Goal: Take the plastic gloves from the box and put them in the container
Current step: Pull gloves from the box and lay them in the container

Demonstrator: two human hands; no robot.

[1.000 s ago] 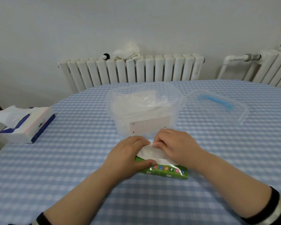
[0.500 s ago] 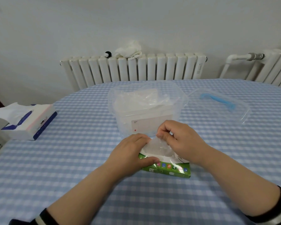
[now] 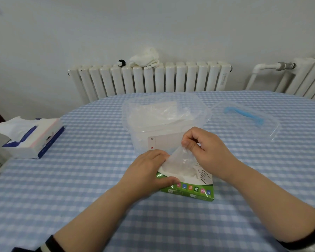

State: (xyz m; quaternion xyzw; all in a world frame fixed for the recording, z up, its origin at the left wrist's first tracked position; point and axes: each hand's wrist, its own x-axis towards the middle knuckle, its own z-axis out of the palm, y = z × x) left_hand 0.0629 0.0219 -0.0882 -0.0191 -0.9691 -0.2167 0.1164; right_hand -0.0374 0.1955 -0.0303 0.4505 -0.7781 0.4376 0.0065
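Note:
A green and white glove box lies flat on the checked tablecloth in front of me. My left hand grips its left end, thumb along the near edge. My right hand pinches a thin clear plastic glove and holds it stretched up out of the box opening. Just behind stands an open clear plastic container with several crumpled plastic gloves lying inside.
The container's clear lid with a blue handle lies to the right. A tissue box sits at the table's left edge. White radiators line the wall behind, one with a white cloth on top.
My right hand has risen from the box toward the container, drawing the glove up out of the opening. My left hand has stayed on the box.

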